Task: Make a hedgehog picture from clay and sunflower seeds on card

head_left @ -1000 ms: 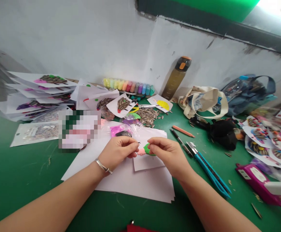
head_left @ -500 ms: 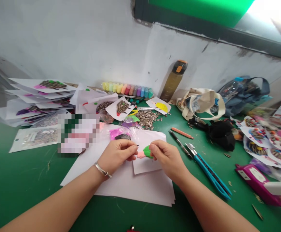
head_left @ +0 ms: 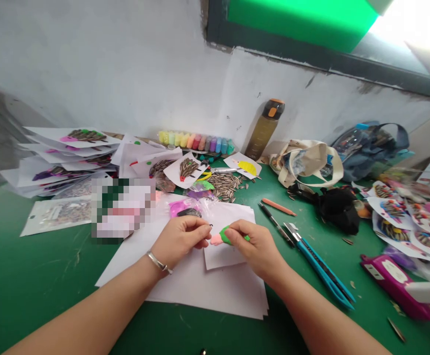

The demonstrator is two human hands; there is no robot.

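1. Left hand (head_left: 181, 238): thumb and forefinger pressed together, clamped on a small black piece (head_left: 211, 225) whose dark end pokes out past the fingertips. Its full shape is hidden.

2. Right hand (head_left: 254, 245): thumb and forefinger drawn together over the green part of a green-and-pink clay figure (head_left: 216, 240). Cannot tell whether they touch the clay or pinch anything between them. Hands near each other, a small gap between.

3. The figure appears to lie on a small white sheet (head_left: 224, 260), its pink end toward the left hand; that sheet rests on larger white sheets (head_left: 200, 293) on the green table (head_left: 63, 291).

4. Step in hand, as I judge it: fine fingertip work with the black piece, right beside the clay figure.

5. Next move, by my reading, calls for a light, exact pinch: the piece is tiny and easily dropped, and the clay probably dents under a careless finger.

6. Beyond the left hand: a magenta clay pack (head_left: 178, 208) with a dark lump (head_left: 189, 213) beside it. Farther back, a heap of sunflower seeds (head_left: 225, 186) and a card with a seed-covered animal (head_left: 186, 170).

7. Right of the sheets: a black pen (head_left: 274, 221), an orange stick (head_left: 279, 207), a blue-handled tool (head_left: 321, 271).
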